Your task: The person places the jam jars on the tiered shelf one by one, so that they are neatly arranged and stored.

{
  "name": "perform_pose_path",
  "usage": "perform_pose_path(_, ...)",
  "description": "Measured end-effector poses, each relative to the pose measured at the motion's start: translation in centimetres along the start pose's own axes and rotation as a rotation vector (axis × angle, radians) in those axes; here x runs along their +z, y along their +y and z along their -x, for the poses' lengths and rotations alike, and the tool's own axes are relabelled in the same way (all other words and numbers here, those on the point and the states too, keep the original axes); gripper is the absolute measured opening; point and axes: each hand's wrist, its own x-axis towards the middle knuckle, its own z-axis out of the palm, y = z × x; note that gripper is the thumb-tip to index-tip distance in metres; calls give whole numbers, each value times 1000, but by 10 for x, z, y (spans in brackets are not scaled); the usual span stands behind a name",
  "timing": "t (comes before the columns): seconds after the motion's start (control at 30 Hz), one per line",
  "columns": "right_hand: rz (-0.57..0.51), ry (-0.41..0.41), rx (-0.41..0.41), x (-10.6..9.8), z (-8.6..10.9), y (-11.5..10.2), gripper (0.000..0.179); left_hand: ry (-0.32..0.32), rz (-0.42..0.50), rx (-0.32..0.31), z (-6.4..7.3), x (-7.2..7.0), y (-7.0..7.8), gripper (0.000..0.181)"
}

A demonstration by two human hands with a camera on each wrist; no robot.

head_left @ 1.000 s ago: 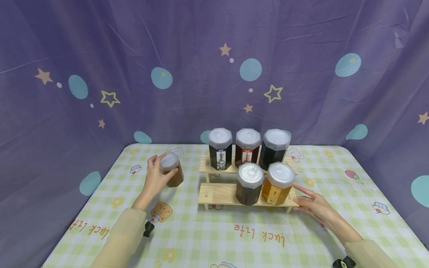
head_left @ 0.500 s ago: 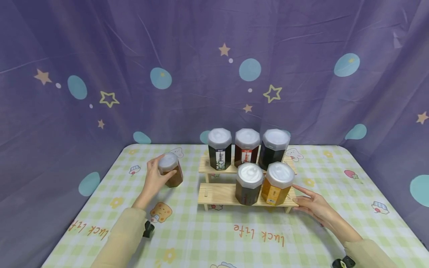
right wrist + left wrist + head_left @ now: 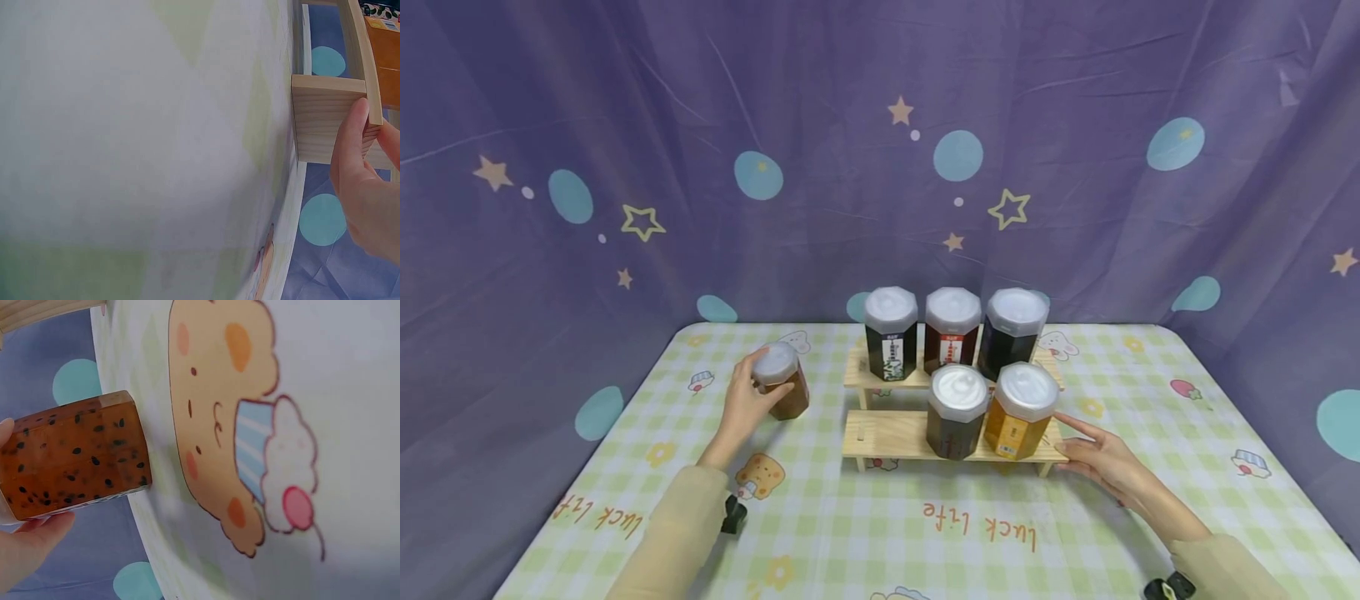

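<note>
My left hand [image 3: 747, 402] grips a lidded octagonal jar [image 3: 790, 400] from above at the left of the table. Up close in the left wrist view, the jar [image 3: 81, 453] holds reddish-brown contents dotted with black seeds, its base near the cloth. My right hand [image 3: 1108, 462] pinches the right end of the lower board of a two-tier wooden rack [image 3: 891, 433]; in the right wrist view its fingers overlap the rack's leg [image 3: 325, 119]. On the lower tier stand a dark grey jar [image 3: 953, 433] and an amber jar [image 3: 1013, 429], with bare board to their left.
Three dark jars line the upper tier: a black one [image 3: 891, 346], a dark red one with a red label [image 3: 951, 346] and another black one [image 3: 1006, 350]. A green checked tablecloth [image 3: 820, 533] covers the table. Behind it hangs a purple curtain [image 3: 850, 167].
</note>
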Motion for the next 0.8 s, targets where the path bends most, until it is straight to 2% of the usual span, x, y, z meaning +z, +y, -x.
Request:
perform_pose_path(0.43, -24, 15, 13, 1, 0, 0, 70, 74, -34, 14, -5, 1, -3, 67)
perform_pose_path(0.6, -23, 19, 10, 1, 0, 0, 70, 92, -48, 2, -6, 1, -1, 66)
perform_pose_path(0.8, -11, 21, 6, 1, 0, 0, 70, 100, -23, -23, -7, 0, 0, 64)
